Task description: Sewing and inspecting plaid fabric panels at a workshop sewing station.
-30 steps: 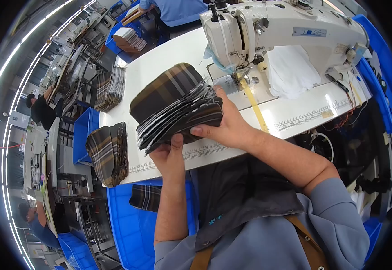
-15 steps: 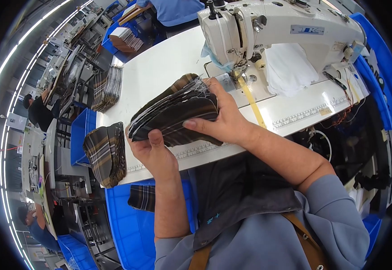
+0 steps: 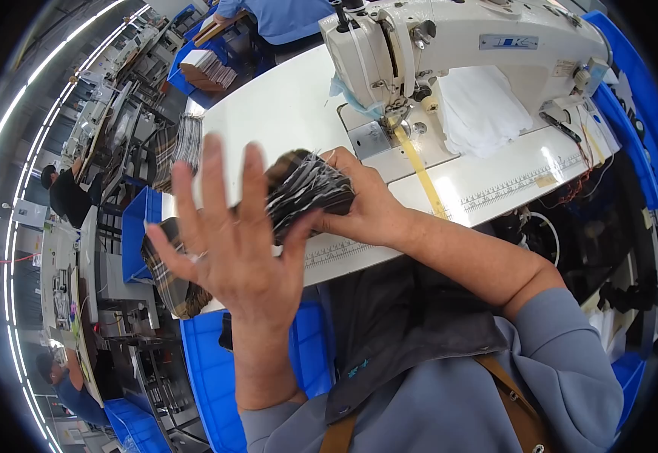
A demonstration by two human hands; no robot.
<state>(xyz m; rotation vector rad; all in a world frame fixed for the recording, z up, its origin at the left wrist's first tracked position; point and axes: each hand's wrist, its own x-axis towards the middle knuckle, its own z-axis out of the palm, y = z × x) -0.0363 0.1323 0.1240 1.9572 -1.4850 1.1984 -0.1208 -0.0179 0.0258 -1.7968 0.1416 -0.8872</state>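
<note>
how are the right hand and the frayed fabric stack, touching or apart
Touching: the head view shows the right hand gripping the frayed fabric stack around its right end.

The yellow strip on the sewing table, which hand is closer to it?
Right. The right hand, holding the plaid cloth stack, is just left of the yellow strip. The left hand, fingers spread, is farther left.

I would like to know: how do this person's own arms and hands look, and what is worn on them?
Both the left hand and the right hand are ungloved, and the forearms are bare. No watch or bracelet shows; the left fingers are blurred. The plain grey-blue sleeves are short, the right one ending near the elbow.
</note>
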